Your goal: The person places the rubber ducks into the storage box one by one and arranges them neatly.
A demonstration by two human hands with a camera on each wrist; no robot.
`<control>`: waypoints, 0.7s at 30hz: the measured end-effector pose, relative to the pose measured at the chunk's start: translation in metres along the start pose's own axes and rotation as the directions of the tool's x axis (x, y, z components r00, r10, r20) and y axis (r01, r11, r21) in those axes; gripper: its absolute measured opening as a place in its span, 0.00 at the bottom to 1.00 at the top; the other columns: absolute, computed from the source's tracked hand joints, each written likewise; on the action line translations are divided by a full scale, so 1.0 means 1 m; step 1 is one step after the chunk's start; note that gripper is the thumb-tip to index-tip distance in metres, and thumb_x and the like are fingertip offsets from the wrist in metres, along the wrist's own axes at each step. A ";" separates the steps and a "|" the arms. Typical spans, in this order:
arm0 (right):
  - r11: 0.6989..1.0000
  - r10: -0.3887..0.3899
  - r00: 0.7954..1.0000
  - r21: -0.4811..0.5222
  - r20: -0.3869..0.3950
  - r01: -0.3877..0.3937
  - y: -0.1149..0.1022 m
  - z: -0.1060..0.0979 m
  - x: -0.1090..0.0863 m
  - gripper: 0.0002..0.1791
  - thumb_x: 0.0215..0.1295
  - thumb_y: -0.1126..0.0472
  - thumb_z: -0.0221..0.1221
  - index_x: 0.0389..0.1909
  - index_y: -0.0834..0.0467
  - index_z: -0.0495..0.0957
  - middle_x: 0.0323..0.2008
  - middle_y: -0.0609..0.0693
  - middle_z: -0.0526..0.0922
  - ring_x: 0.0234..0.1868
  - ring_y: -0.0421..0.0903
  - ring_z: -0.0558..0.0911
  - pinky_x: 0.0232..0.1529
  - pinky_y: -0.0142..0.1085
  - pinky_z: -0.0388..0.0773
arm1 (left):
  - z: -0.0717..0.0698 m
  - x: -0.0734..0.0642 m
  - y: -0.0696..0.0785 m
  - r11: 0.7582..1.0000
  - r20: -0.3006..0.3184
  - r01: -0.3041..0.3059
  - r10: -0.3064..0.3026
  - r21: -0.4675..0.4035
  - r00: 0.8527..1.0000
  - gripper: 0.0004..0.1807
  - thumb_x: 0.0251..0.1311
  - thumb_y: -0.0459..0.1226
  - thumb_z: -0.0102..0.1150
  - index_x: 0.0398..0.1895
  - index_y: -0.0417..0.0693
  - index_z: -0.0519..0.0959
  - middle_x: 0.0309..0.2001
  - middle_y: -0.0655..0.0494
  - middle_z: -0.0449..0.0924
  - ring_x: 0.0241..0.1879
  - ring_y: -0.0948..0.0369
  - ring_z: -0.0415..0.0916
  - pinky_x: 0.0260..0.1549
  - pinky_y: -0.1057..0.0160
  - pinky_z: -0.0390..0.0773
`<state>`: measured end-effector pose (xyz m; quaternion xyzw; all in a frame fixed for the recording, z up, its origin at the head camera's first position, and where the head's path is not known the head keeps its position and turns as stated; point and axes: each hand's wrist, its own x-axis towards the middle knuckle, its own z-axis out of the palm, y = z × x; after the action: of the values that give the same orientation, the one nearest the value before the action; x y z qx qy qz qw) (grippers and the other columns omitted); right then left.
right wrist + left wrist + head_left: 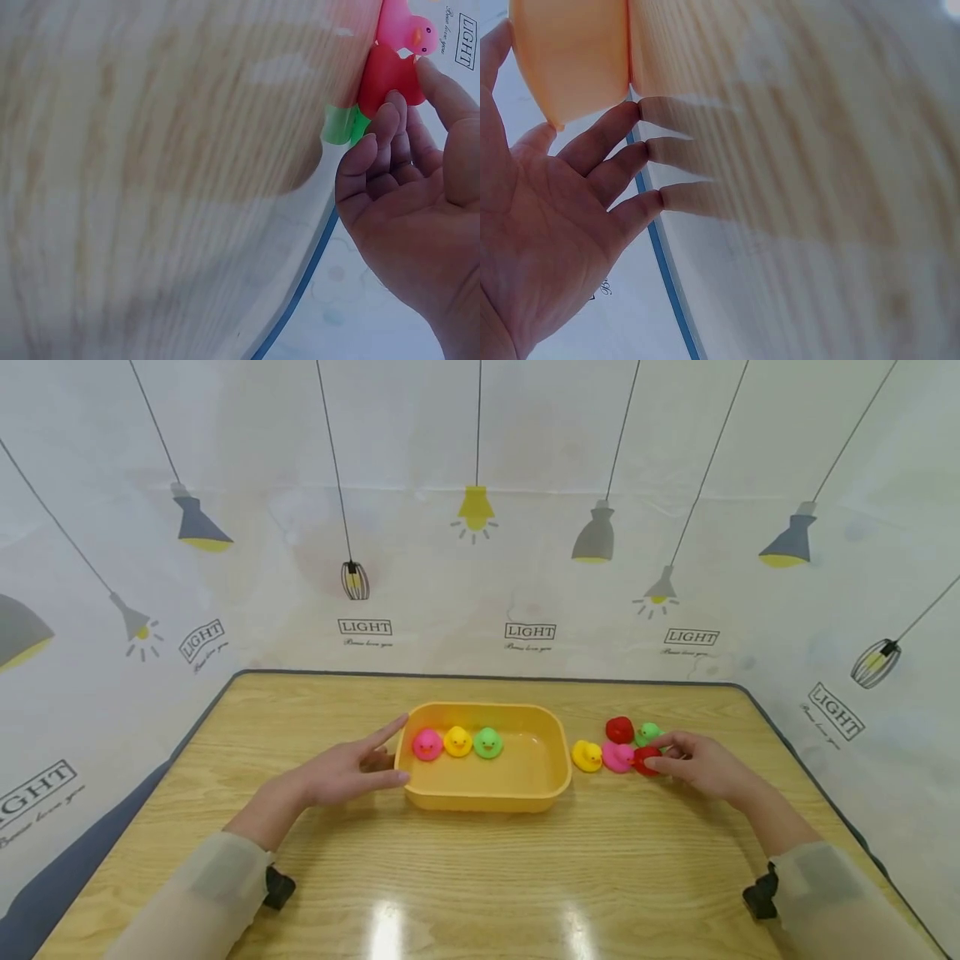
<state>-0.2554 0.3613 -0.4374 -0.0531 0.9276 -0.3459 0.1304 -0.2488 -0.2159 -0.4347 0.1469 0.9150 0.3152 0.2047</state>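
Note:
A yellow-orange plastic tray [532, 772] stands mid-table. Inside it a pink rubber duck [427, 744], a yellow duck [457, 742] and a green duck [487, 743] sit in a row at the left. My left hand [341, 772] touches the tray's left end with thumb and index finger spread; its palm shows in the left wrist view. At the right, my right hand [705, 764] pinches a red rubber duck [388, 79] between thumb and fingers. That duck is partly hidden and touches a pink duck [618, 757] at its left.
Right of the tray are a yellow duck [587, 756], another red duck [619, 729] and a green duck [648, 734], close to my right hand. More green shows behind the fingers. A patterned wall covering [450, 643] rises along the back and side edges of the wooden table [480, 877].

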 end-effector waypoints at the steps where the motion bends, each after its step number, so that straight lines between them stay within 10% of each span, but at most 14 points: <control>1: 1.000 -0.002 1.000 0.000 -0.001 0.002 0.001 0.000 0.000 0.29 0.79 0.46 0.66 0.67 0.63 0.78 0.43 0.53 0.82 0.36 0.47 0.78 0.32 0.34 0.78 | 0.000 0.000 0.000 1.000 -0.001 -0.002 0.002 0.001 1.000 0.51 0.70 0.71 0.60 0.87 0.92 0.40 0.82 0.40 0.69 0.82 0.37 0.65 0.79 0.24 0.59; 21: 0.997 -0.043 0.997 0.067 0.065 0.039 0.007 -0.004 -0.005 0.29 0.77 0.52 0.69 0.69 0.63 0.74 0.51 0.57 0.83 0.41 0.49 0.80 0.36 0.36 0.82 | -0.001 0.000 0.000 1.000 0.010 -0.002 0.002 -0.009 1.000 0.51 0.70 0.71 0.60 0.87 0.92 0.40 0.82 0.41 0.70 0.82 0.38 0.66 0.79 0.25 0.60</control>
<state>-0.2517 0.3704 -0.4382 -0.0792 0.9096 -0.3771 0.1556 -0.2488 -0.2163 -0.4339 0.1486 0.9124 0.3187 0.2094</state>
